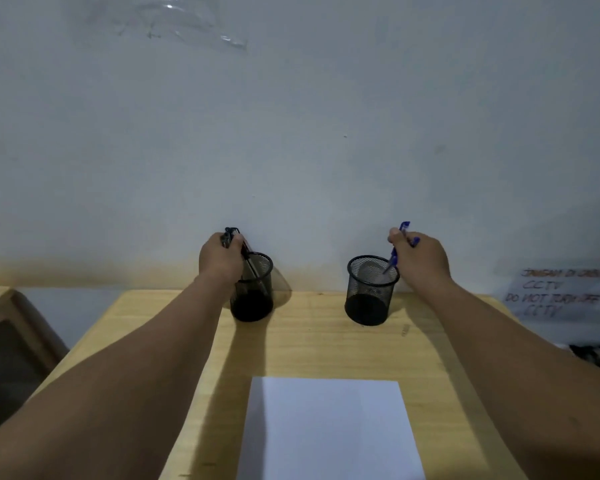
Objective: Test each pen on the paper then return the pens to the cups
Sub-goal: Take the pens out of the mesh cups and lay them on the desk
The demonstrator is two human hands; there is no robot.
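Note:
Two black mesh cups stand at the back of the wooden desk (312, 348). Over the left cup (253, 299), my left hand (219, 259) is closed around black pens (230, 234) whose lower ends reach into that cup. Over the right cup (369, 303), my right hand (421, 258) grips blue pens (399, 247), tips inside the cup's mouth. A blank white sheet of paper (329, 431) lies at the near middle of the desk, between my forearms.
A pale wall rises right behind the cups. A handwritten CCTV notice (556, 296) hangs low on the wall at the right. A wooden chair or frame (11, 327) stands left of the desk.

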